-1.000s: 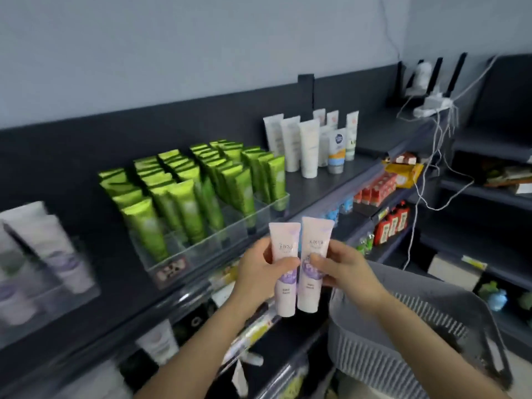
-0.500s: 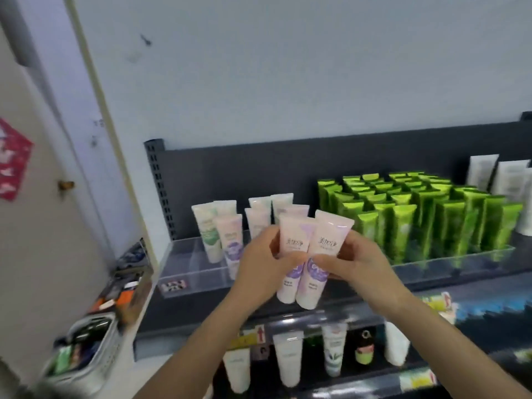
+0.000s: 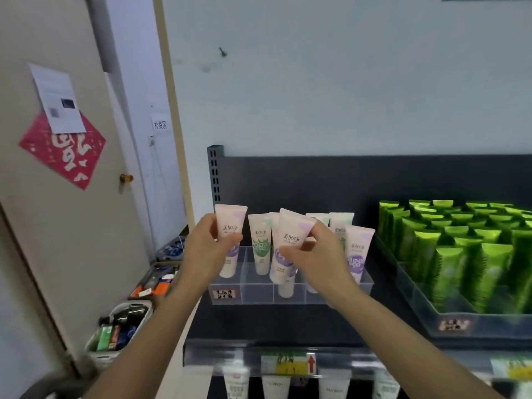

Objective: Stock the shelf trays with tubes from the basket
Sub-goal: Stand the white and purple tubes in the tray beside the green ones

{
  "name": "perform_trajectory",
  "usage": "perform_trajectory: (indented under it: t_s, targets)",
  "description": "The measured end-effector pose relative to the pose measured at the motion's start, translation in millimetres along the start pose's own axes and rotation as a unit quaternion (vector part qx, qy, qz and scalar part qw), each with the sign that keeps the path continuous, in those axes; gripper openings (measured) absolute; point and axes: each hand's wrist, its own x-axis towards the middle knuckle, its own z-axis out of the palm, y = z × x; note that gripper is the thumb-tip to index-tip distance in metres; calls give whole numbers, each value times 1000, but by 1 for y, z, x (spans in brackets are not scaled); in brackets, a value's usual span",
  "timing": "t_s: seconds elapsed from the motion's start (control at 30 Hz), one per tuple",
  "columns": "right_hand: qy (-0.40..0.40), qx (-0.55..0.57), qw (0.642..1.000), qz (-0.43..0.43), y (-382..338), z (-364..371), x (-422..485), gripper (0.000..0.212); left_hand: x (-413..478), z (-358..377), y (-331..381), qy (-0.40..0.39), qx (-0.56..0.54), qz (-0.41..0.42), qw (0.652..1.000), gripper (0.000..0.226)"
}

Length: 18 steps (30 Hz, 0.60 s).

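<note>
My left hand point(image 3: 211, 246) grips the left pink tube point(image 3: 231, 226), my right hand point(image 3: 316, 253) the right pink tube point(image 3: 291, 233), now parted before the clear tray point(image 3: 259, 295).

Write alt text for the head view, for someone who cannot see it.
The left hand holds a pink tube and the right hand a second pink tube at a clear divided tray on a dark shelf. Green tubes fill another tray at right.

We note even, cool, diffuse light; shadows are faint. Sheen on the glossy green plastic tubes point(image 3: 466, 254). Wide-angle bowing bends the beige door point(image 3: 72, 226) at left; bottom-edge white tubes point(image 3: 236, 381) smear soft.
</note>
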Motion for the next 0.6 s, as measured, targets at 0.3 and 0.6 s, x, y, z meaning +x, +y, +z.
perform_trajectory:
  t_s: [0.3,0.6]
  targets:
    - [13,-112,994,-18,4,44,9,47,4,7,-49,-50,71,-64,994,33]
    - [-27,-213,977,10,31,64,14,42,6,5,-52,-31,71,-78,994,50]
